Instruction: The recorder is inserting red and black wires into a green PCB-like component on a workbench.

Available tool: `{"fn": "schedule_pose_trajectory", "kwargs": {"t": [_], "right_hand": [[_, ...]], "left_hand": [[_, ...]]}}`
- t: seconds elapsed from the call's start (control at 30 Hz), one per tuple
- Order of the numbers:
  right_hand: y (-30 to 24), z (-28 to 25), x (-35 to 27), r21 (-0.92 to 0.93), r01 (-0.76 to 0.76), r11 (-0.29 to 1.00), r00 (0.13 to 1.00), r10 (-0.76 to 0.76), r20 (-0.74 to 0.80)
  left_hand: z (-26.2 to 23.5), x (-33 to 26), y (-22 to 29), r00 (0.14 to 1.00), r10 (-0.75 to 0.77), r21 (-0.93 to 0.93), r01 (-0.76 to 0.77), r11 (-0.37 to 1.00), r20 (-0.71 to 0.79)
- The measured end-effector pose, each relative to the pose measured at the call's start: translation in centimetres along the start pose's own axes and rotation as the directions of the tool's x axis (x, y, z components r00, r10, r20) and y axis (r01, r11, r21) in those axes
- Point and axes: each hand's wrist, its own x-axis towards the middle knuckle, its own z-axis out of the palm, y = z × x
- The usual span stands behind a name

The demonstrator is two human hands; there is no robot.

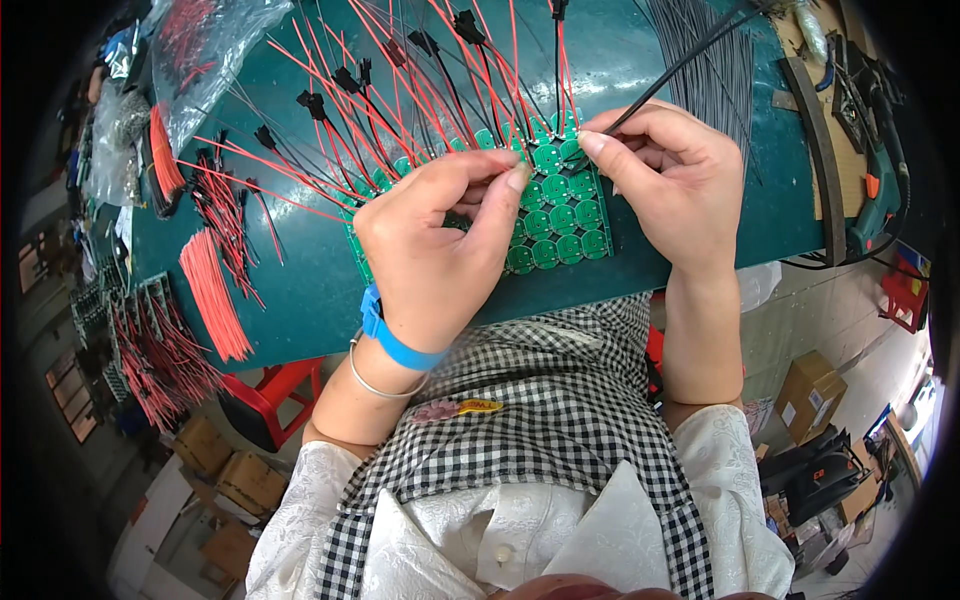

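A green panel of small round circuit boards lies on the table in front of me, with red and black wires rising from its far rows, some ending in black plug connectors. My left hand is over the panel's middle, thumb and forefinger pinched together; what they hold is too small to tell. Over the panel's right edge, my right hand is closed on black wires that run up to the far right. Its fingertips are close to the board, and the hands hide part of the panel.
Loose black wires lie at the far right of the green table. At left are a red wire bundle, red-and-black leads and a clear plastic bag. A green-handled tool sits at the right edge.
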Motion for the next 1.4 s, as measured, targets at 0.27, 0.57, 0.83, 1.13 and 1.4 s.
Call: {"fn": "schedule_pose_trajectory", "kwargs": {"t": [0.27,0.57,0.83,1.13,1.4], "right_hand": [[-0.1,0.6,0.2,-0.075,0.032,0.997,0.999,-0.03,0.033],[0.2,0.4,0.4,0.025,0.047,0.999,0.999,-0.046,-0.028],[0.1,-1.3,-0.7,0.083,-0.011,0.996,1.0,0.01,0.012],[0.3,-1.2,-0.8,0.158,-0.002,0.987,1.0,0.005,-0.018],[0.3,-1.2,-0.8,0.14,-0.004,0.99,1.0,0.008,-0.022]], "left_hand": [[0.3,0.7,1.4,0.988,-0.133,-0.186,0.146,0.972,0.078],[0.9,0.9,1.1,0.987,-0.119,-0.138,0.134,0.981,0.107],[1.7,0.9,0.0,0.999,-0.003,-0.025,0.004,1.0,0.036],[1.9,0.9,0.0,0.996,0.079,0.057,-0.081,0.995,0.043],[2.0,0.9,0.0,0.997,0.082,0.089,-0.082,0.993,0.005]]}}
